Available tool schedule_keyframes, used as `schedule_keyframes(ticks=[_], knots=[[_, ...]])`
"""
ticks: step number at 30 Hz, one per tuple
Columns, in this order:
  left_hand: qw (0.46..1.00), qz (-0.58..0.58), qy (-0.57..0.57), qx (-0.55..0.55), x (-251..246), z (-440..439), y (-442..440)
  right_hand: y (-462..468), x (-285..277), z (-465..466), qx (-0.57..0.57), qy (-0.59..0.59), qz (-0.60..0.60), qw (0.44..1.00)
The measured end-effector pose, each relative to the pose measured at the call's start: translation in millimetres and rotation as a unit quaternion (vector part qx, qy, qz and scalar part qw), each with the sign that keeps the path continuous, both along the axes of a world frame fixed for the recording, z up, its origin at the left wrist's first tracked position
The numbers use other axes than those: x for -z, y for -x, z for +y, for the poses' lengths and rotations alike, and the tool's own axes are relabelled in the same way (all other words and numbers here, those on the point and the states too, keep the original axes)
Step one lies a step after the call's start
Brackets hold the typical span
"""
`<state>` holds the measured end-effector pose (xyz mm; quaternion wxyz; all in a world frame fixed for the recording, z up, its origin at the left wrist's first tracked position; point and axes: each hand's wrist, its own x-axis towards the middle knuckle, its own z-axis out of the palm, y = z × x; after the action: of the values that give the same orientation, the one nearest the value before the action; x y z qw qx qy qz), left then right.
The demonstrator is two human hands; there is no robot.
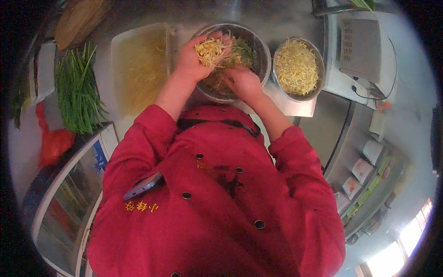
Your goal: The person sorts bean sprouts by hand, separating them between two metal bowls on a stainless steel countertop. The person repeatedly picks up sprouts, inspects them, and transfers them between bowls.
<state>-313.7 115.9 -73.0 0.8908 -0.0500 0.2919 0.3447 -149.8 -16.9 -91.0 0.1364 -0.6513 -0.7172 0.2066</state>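
My left hand [191,62] is palm up over a large round metal basin [265,59], with a heap of soybean sprouts [209,52] lying in its palm and fingers. Lower over the same basin, my right hand [245,83] has its fingers bent down toward the contents; what its fingertips hold is hidden. Loose sprouts and some green bits [244,52] show inside the basin. To the right stands a smaller metal bowl [304,99] piled with pale bean sprouts [297,67]. On the left, a rectangular white tub [116,69] contains sprouts in cloudy water.
A bundle of green garlic chives [78,90] lies at far left, near a red plastic bag [57,143] and a glass-fronted cabinet [65,204]. A white appliance with a cord [361,48] is at the right. White containers [362,169] line a shelf lower right.
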Motion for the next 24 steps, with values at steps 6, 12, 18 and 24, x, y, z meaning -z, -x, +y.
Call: schedule_keyframes(ticks=[6,12,18,24], knots=[[1.0,0.017,0.011,-0.001,10.6,-2.4,0.2,3.4,27.3,14.2,-0.021,0.0,-0.069,0.997],[0.999,-0.025,0.021,-0.007,24.7,-2.7,2.0,1.4,20.4,11.4,0.015,0.008,-0.062,0.998],[1.0,0.005,-0.005,-0.013,19.0,-1.6,-3.9,-26.1,-19.4,4.6,0.18,0.085,0.187,0.962],[1.0,-0.012,0.009,-0.016,12.7,-0.6,-2.6,-59.4,-32.7,-11.9,0.314,0.132,0.498,0.798]])
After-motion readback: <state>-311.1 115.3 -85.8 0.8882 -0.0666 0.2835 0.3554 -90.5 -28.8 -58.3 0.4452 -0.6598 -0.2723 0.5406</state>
